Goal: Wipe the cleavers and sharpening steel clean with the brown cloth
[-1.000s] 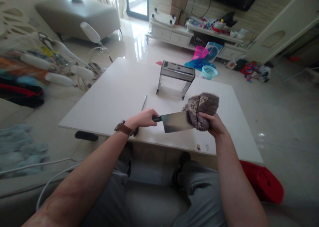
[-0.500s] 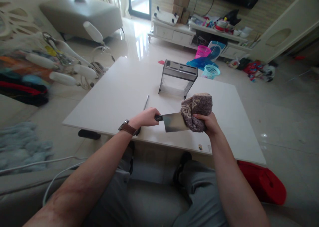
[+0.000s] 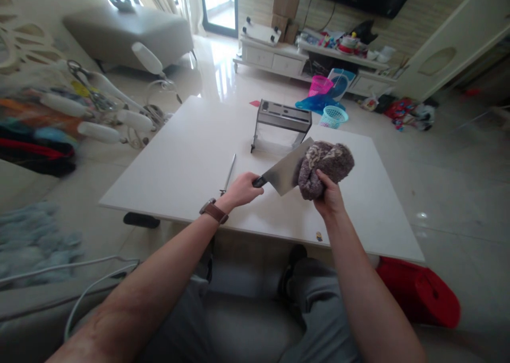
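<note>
The cleaver [image 3: 283,172] is up over the near half of the white table [image 3: 159,166], between the person's two hands, its blade slanting and its far end against the bunched cloth [image 3: 327,166]. I'd take it for a fairly heavy thing, stiff and weighted towards that broad blade; the smooth steel looks slippery, so the black handle [image 3: 260,182] is the safe place to grip. The left hand [image 3: 245,189] has it there, fingers curled closed around the handle. The cloth looks thick, soft and light, easy to squash, best held with a fold between skin and edge. The right hand [image 3: 331,197] pinches it, thumb on the near side; I can't tell how the fingers behind lie. Beyond, a thin metal rod [image 3: 230,172] lies on the tabletop, and a knife stand [image 3: 283,113] stands farther back.
</note>
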`<state>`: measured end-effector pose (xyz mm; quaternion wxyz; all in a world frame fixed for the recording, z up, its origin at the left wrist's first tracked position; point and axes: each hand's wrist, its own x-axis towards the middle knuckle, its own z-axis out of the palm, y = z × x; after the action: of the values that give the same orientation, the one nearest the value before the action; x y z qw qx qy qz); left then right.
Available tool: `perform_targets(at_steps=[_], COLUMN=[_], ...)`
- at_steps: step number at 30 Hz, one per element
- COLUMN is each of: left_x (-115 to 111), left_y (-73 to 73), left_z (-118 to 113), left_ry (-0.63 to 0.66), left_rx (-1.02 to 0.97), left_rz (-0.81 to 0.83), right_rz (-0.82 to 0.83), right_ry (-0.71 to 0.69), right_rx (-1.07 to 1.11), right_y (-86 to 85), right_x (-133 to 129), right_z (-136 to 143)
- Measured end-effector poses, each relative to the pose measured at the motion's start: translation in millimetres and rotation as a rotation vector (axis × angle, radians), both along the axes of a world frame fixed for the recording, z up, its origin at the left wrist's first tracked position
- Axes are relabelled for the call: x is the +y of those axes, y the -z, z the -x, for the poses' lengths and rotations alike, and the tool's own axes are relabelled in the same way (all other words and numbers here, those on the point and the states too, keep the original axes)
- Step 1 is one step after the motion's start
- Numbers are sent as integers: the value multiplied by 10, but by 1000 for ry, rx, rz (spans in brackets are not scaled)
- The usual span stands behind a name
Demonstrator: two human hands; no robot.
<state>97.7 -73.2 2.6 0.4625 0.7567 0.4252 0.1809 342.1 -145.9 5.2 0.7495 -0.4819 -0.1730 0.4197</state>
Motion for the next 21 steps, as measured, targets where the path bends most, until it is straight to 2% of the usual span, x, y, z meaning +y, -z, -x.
perform_targets(at_steps=[5,8,16,21], left_x=[-204,-252,-196,-211], left_y=[77,89,112,84], left_z=[-267,-342,-373,-358], left_ry=[-82,-123,-142,-148], left_rx=[-30,-31,-27,1], left_rz=[-101,-108,-24,-5], right_rz=[35,34,95,94], right_ry=[-45,-4,-22,-43], right_rx=[44,33,-3,-10], right_y=[61,78,193,182], right_x=[67,97,94,94], right_z=[303,403,598,626])
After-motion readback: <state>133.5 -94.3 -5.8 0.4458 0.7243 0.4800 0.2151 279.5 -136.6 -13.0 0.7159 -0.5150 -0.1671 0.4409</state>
